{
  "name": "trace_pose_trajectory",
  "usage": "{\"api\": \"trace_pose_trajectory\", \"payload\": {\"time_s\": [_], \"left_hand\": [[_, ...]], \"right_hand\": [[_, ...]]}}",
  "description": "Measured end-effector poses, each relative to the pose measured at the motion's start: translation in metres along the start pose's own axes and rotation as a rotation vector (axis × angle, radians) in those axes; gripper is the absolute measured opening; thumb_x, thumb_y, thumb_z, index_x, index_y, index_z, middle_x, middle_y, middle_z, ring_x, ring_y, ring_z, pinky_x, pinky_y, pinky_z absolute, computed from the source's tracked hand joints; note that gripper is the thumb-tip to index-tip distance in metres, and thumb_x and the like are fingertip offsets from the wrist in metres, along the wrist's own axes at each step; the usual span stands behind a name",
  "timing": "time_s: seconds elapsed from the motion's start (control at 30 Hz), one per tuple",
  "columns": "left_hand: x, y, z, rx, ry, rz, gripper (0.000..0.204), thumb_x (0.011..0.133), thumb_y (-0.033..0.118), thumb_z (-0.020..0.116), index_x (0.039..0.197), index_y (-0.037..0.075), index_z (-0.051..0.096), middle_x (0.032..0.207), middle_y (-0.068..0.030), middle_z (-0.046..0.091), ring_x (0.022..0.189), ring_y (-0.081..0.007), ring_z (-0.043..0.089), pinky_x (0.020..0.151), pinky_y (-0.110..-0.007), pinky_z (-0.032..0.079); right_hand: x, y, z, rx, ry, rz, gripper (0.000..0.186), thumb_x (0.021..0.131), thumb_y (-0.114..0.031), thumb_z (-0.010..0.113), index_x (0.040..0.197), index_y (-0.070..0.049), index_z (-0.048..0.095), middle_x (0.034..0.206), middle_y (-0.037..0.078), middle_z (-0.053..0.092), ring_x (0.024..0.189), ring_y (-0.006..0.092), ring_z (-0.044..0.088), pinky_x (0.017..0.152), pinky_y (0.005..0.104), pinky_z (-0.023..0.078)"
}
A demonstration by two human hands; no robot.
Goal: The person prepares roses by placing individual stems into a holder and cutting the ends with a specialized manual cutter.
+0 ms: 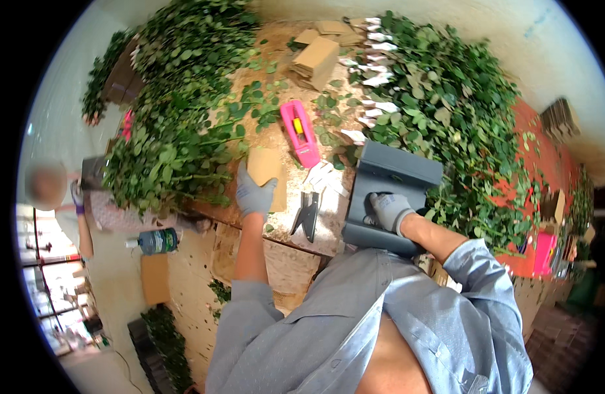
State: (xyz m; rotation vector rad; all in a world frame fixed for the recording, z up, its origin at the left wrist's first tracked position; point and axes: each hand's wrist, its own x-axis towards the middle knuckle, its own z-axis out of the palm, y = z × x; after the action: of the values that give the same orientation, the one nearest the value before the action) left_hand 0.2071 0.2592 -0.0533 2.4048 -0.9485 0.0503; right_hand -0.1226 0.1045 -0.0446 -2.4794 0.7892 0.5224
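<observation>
Cardboard sheet: on the desk, toward its near edge, between the leafy stems on the left and the black hand tool on the right; a second layer seems to show along its right side.
Cardboard handling: best taken, I would judge, with thumb and fingers well spread and only light pressure, so that it stays flat and its edges do not crease.
Left hand: gloved, curved into a wide C at the near end of the cardboard, fingers along the left side and thumb on the right; it appears to grip, though how firmly I cannot tell.
Right hand: gloved, palm down inside the dark grey holder, fingers slightly bent; its underside is hidden, so I cannot tell whether it grips anything or merely rests there.
Grey holder care: a steady, even press from that hand should keep it from sliding.
Tool clearance: the black hand tool and the white strips lie just right of the cardboard, so lifting it cleanly, rather than dragging it sideways, would leave them undisturbed.
Pink tray: beyond the strips, apart from both hands.
</observation>
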Motion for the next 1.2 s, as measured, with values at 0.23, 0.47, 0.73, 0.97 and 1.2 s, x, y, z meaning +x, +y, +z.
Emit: {"api": "trace_pose_trajectory", "payload": {"time_s": [0.23,0.47,0.73,0.97,1.2], "left_hand": [[-0.046,0.111,0.018,-1.05,-0.868,0.09,0.029,0.096,0.012,0.07,0.119,-0.006,0.067,0.109,-0.0051,0.072,0.094,-0.0131,0.066,0.084,-0.03,0.054],[-0.057,0.151,0.084,-0.262,-1.186,0.141,0.036,0.09,0.032,0.077,0.101,-0.002,0.077,0.093,-0.0139,0.078,0.083,-0.0193,0.073,0.078,-0.035,0.056],[-0.052,0.207,0.039,0.271,-1.141,0.369,0.037,0.089,0.04,0.072,0.096,0.004,0.078,0.091,-0.0193,0.075,0.09,-0.0344,0.072,0.085,-0.045,0.054],[-0.075,0.177,0.021,-0.058,-1.31,0.892,0.051,0.097,0.038,0.061,0.13,-0.002,0.061,0.136,-0.0238,0.06,0.122,-0.0406,0.06,0.106,-0.044,0.047],[-0.081,0.205,0.015,0.286,-1.455,0.915,0.053,0.097,0.028,0.056,0.142,0.0,0.051,0.148,-0.0271,0.05,0.13,-0.0428,0.055,0.109,-0.047,0.045]], "right_hand": [[-0.002,0.01,0.011,0.1,0.062,0.025,0.044,0.087,-0.038,0.075,0.112,-0.003,0.066,0.109,0.022,0.074,0.103,0.0409,0.07,0.086,0.0502,0.055],[0.0,0.053,0.032,0.583,-0.171,0.03,0.032,0.093,-0.03,0.065,0.089,0.001,0.073,0.076,0.012,0.074,0.062,0.0249,0.071,0.056,0.0392,0.055],[-0.01,0.031,0.018,0.493,0.131,0.344,0.047,0.102,-0.041,0.052,0.096,-0.003,0.078,0.076,0.014,0.075,0.083,0.0338,0.074,0.083,0.0448,0.057],[-0.015,0.027,0.008,0.419,0.16,0.335,0.043,0.1,-0.04,0.055,0.103,-0.005,0.078,0.099,0.015,0.077,0.097,0.0333,0.074,0.084,0.0443,0.057],[-0.009,0.018,0.016,-0.024,0.514,0.189,0.031,0.086,-0.03,0.07,0.109,-0.01,0.068,0.111,0.013,0.066,0.101,0.0338,0.067,0.08,0.0498,0.054]]}}
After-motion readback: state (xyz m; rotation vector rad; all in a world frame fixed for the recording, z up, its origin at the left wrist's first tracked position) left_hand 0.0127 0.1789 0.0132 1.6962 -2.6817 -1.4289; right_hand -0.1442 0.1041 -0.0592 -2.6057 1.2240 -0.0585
